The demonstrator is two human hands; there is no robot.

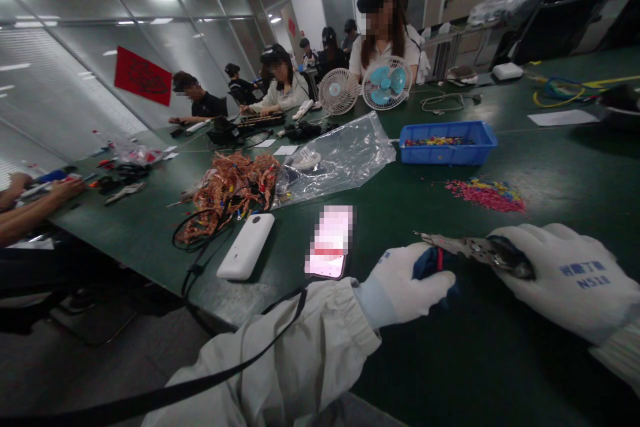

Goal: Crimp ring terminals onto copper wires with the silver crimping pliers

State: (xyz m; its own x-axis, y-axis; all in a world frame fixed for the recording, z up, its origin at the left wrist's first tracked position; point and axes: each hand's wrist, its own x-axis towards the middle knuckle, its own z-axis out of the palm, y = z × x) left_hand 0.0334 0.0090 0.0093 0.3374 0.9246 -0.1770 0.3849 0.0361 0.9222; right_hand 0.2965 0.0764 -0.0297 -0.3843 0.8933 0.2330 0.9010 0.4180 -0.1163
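Note:
My left hand [407, 283], in a white glove with a dark blue palm, is closed with the thumb stretched toward the right. A short red piece, apparently a wire [440, 259], shows between its fingers; the rest of it is hidden. My right hand [570, 277], gloved alike, grips wire strippers [473, 249] by the handles. Their metal jaws point left, just above the left hand's fingers. Beyond the tool lies a loose heap of pink, yellow and blue bits [485, 195] on the green table [430, 367].
A blue bin [447, 153] holds small coloured pieces. Left of it are a clear plastic bag [345, 160] and tangled copper wires [230, 190]. A lit phone [330, 240] and a white power bank [246, 247] lie near my left sleeve. Fans [385, 83] and several people are beyond.

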